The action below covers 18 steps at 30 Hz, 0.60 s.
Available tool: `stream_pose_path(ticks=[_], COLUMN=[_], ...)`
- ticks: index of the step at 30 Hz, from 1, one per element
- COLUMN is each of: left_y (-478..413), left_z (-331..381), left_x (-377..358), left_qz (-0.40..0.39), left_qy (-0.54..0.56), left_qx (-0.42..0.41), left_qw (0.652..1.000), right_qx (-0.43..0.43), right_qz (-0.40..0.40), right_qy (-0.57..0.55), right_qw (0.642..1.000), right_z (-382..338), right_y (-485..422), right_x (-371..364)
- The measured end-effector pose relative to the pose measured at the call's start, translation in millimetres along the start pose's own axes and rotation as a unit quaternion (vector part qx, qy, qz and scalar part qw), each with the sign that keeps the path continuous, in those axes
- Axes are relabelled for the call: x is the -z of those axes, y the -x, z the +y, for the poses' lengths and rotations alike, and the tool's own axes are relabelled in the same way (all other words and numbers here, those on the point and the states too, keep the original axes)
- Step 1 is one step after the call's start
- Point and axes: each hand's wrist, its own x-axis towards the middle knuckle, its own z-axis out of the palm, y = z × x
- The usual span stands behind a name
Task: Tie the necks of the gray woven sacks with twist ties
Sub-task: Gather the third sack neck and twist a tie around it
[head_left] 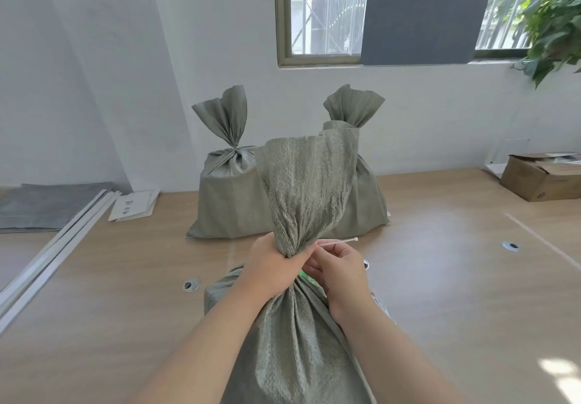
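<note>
Clearly the wrapping step is in hand: from the head view, the left hand (270, 265) is clenched around the gathered neck of the near sack (301, 340), while the right hand (338, 270) pinches a white tie (338, 241) just beside those knuckles. Next, I judge, the tie must pass around the neck under the left fingers (300, 259) and be twisted tight. Two sacks (229, 196) beyond the fingers already look tied.

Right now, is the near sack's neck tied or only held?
Only held: the left hand bunches the near sack neck, while the right hand holds the white tie beside it, unwrapped.
</note>
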Motion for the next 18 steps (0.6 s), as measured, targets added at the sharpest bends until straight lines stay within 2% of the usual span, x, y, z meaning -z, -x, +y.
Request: stream_pose_path(ticks=[4,11,18], left_y=[-1,3,8], left_z=[-6,-9,-9], left_x=[-3,0,-1], left_qz=[0.065,-0.001,0.001], left_qy=[0.009,0.007,-0.030], left_qx=[-0.033,0.002,-0.018], left_qw=[0.997,1.000,0.999], right_qx=[-0.052,-0.094,-0.050], right_qz=[-0.031,-0.117,-0.043], right_qy=[0.009,0.032,0.007], right_qw=[0.998,0.988,0.998], right_z=[1,-4,-19], right_y=[4,12,10], right_x=[0,4,33])
